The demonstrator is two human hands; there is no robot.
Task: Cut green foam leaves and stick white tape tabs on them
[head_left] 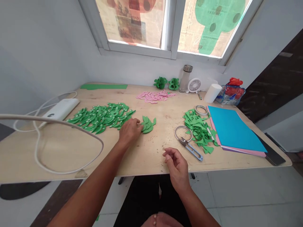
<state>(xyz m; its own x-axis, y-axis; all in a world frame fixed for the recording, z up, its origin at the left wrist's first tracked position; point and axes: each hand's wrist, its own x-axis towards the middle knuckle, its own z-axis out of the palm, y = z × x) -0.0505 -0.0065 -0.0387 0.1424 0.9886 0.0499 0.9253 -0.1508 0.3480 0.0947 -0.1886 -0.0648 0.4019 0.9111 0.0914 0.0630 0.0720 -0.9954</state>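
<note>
My left hand [130, 131] rests low over the table with its fingers curled, between two groups of green paper cutouts. Its fingertips meet the left edge of a small pile of curved green cutouts [148, 125]; what they pinch, if anything, is hidden. On its left spreads a larger group of green cutouts [101, 116] dotted with small pale patches. Near the front edge, my right hand [176, 164] is half closed, thumb against fingers, with perhaps a tiny pale bit at the fingertips. Blue thread snips [192, 150] and a tape roll [183, 133] lie just beyond it.
Green scraps [201, 130], another tape roll [201, 110] and stacked coloured paper [236, 129] lie at right. Pink cutouts [155, 96], green paper balls [160, 82], a bottle [185, 78] and a small fan [194, 85] are behind. A white cable [71, 121] loops at left by a white box [62, 108].
</note>
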